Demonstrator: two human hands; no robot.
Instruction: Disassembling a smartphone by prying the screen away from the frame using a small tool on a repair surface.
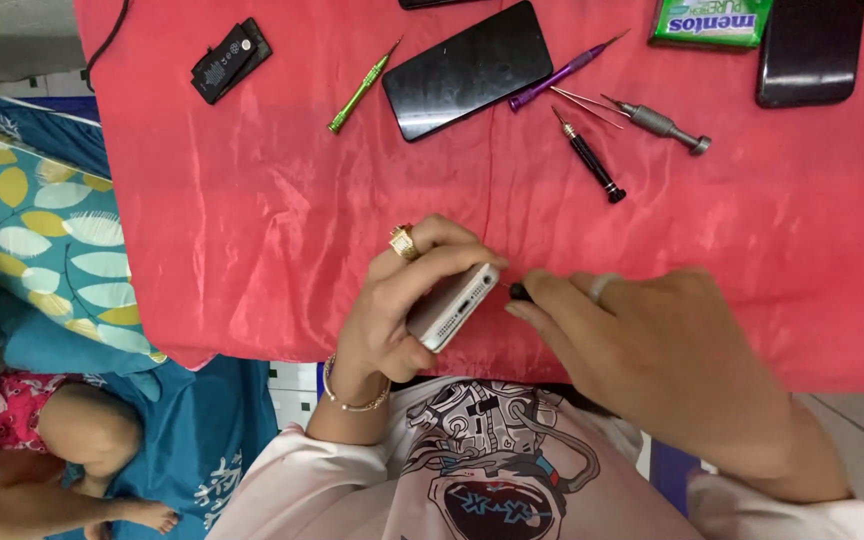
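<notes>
Our left hand (392, 300) grasps the phone (452, 305), long axis toward 2 o'clock, while our right hand (652, 350) pinches a screwdriver (518, 291) at its 3 o'clock end.

We see a silver phone (452, 305) held on edge above the red-clothed surface (252, 220), its bottom end with ports facing us, a dark-tipped screwdriver (518, 291) touching its end, mostly hidden
</notes>
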